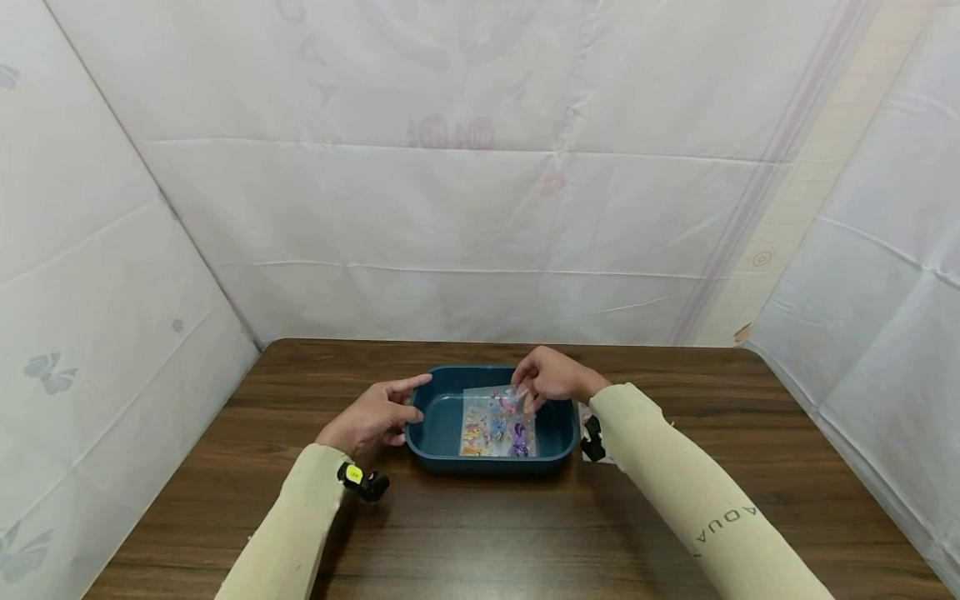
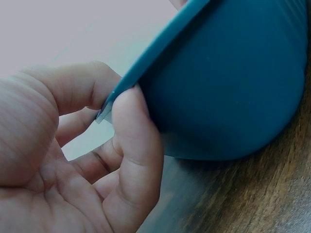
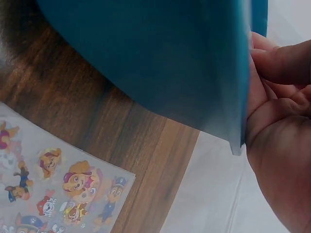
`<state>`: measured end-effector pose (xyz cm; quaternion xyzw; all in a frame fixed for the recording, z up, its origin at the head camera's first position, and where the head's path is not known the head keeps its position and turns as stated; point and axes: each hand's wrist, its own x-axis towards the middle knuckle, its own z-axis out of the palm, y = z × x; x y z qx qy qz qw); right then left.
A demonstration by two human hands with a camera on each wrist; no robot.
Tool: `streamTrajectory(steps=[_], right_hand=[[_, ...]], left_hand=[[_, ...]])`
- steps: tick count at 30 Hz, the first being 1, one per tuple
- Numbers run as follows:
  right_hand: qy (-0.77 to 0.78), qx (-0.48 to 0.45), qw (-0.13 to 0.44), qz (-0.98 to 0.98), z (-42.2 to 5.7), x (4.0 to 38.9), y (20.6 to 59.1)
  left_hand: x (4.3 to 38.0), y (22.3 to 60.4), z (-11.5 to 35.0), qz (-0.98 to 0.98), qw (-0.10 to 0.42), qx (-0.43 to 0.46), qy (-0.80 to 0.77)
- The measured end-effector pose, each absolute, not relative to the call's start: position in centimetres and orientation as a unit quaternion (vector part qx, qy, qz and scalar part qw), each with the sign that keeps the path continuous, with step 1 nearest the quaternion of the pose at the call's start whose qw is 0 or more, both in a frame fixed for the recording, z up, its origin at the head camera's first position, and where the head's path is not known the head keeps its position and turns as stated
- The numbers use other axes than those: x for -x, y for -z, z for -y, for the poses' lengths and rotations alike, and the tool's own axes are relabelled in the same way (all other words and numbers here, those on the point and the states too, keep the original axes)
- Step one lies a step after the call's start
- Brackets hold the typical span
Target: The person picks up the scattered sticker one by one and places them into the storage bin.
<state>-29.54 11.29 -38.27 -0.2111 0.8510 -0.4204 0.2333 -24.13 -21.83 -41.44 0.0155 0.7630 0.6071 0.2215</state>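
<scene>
A dark teal plastic tub [image 1: 487, 467] stands on the table. Inside it lies a clear sheet of colourful cartoon stickers [image 1: 491, 425], tilted against the light. My left hand [image 1: 371, 417] grips the tub's left rim; in the left wrist view the rim [image 2: 160, 41] passes between thumb and fingers. Over the tub's right side reaches my right hand [image 1: 551, 377], its fingertips pinching the sticker sheet near the upper right corner. The tub wall [image 3: 194, 63] partly hides those fingers in the right wrist view.
Beside the tub on the right, a stack of sheets with cartoon dog stickers [image 3: 73, 189] lies on the wooden table [image 1: 480, 533], mostly under the right wrist in the head view. White printed sheeting [image 1: 465, 217] hangs behind the table and at both sides.
</scene>
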Motion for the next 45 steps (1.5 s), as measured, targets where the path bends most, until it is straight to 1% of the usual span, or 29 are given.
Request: streamTrajectory(steps=[14,27,45], right_hand=[[0.343,0.233,0.214,-0.884,-11.0,29.3,38.3],[0.279,0.232,0.212,-0.908,-10.5,29.6,38.7],[0.153,0.249,0.193,-0.937,-9.8,28.8,38.6]], left_hand=[[23.9,41.3,21.7,-0.760,0.221,-0.007,-0.611],[23.8,41.4,21.7,-0.763,0.220,-0.012,-0.608],[23.8,41.1,21.6,-0.762,0.222,-0.016,-0.608]])
